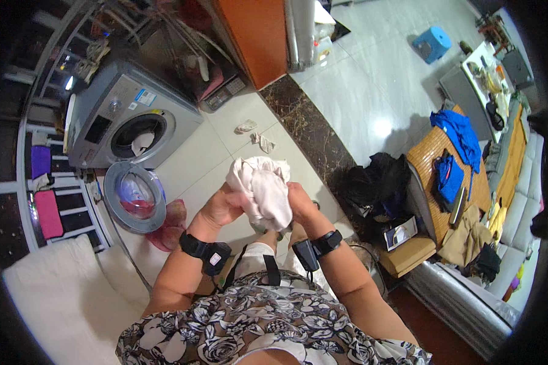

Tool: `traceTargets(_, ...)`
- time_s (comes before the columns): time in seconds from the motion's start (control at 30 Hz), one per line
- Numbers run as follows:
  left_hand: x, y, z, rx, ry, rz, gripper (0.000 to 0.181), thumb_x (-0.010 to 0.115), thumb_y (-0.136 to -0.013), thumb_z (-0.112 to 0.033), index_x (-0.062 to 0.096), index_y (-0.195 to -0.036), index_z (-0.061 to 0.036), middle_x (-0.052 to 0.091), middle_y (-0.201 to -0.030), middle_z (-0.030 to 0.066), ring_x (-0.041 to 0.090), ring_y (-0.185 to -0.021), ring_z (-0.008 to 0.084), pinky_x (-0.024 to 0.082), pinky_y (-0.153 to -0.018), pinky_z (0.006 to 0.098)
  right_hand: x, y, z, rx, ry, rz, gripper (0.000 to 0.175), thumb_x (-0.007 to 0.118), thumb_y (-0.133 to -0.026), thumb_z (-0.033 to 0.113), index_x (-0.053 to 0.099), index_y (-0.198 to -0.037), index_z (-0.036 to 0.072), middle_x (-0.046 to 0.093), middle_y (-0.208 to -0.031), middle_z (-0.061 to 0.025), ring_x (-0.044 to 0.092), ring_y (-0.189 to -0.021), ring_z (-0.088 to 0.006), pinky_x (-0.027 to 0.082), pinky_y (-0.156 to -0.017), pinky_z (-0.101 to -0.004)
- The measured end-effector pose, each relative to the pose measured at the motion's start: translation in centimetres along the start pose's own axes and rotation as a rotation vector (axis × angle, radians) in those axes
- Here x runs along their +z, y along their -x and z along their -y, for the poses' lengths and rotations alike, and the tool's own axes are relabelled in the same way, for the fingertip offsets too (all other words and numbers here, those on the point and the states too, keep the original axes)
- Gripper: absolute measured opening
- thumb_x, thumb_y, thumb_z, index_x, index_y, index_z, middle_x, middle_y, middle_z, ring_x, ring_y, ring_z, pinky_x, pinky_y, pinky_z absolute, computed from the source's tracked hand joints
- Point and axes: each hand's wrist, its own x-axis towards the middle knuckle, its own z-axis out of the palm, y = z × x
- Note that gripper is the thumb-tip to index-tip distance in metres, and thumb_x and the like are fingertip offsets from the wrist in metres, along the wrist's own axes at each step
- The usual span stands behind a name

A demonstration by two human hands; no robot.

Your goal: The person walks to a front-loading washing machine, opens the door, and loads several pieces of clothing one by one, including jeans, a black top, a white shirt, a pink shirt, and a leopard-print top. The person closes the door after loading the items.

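Note:
A crumpled pale pink cloth (pixel 267 191), apparently a garment, is held up in front of me between both hands. My left hand (pixel 223 205) grips its left edge, and my right hand (pixel 300 200) grips the right side; some fingers are hidden behind the fabric. Ahead and to the left stands a grey front-loading washing machine (pixel 128 118) with its round door (pixel 134 196) swung wide. A white piece of laundry (pixel 142 143) shows inside the drum opening. Two small crumpled cloths, one (pixel 245 127) and another (pixel 263 143), lie on the tiled floor beyond my hands.
Reddish mesh material (pixel 171 223) lies on the floor below the washer door. Dark clothes (pixel 376 182) are heaped at right, beside a seat with a woven mat (pixel 431 155) bearing blue garments (pixel 459 132). A dark stone threshold (pixel 308 116) crosses the floor. A blue stool (pixel 432 44) stands farther off.

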Motion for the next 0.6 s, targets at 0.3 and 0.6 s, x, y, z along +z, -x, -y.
traceTargets(0.3, -7.6, 8.3, -5.3, -0.036, -0.031, -0.438, 0.034, 0.050, -0.087, -0.030, 0.056, -0.112, -0.0078, 0.060, -0.107, 0.0065, 0.057, -0.098, 0.0203, 0.046, -0.085, 0.0385, 10.5, 4.7, 5.1, 0.025, -0.865, 1.063, 0.054, 0.028, -0.092, 0.044, 0.047, -0.119, 0.002, 0.058, -0.104, -0.0208, 0.059, -0.086, -0.0371, 0.048, -0.078, -0.0494)
traceTargets(0.6, -4.3, 11.1, -5.5, 0.317, -0.450, 0.007, 0.033, 0.055, -0.085, -0.001, 0.050, -0.117, -0.0062, 0.055, -0.109, 0.0036, 0.055, -0.092, 0.0120, 0.046, -0.083, 0.0247, 19.5, 3.8, 2.7, 0.121, -0.495, 0.910, 0.057, 0.032, -0.094, 0.043, 0.041, -0.121, -0.006, 0.054, -0.109, -0.0257, 0.062, -0.080, -0.0337, 0.054, -0.071, -0.0427)
